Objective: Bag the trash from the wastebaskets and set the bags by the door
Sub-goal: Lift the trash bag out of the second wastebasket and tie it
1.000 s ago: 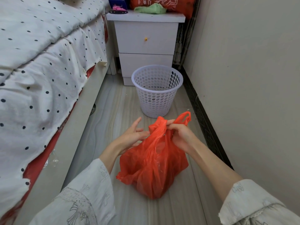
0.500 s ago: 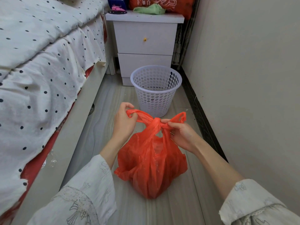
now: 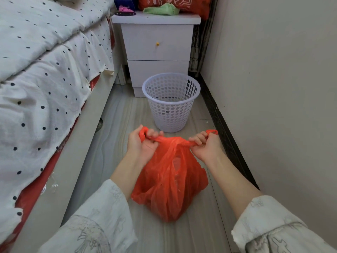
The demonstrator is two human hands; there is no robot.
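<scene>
Meanwhile left hand (image 3: 141, 143) and right hand (image 3: 205, 146) grip orange bag (image 3: 169, 183) handles, floor strip (image 3: 118, 125) between bed and wall

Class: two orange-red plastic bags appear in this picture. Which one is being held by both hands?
The bag on the floor, before the wastebasket: the left hand and right hand each grip a handle. The other bag sits untouched on the nightstand.

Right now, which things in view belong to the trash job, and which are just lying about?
Job:
orange bag, its handles gripped by left hand and right hand
white wastebasket

Lying about:
nightstand
green cloth
pink item
bed
</scene>
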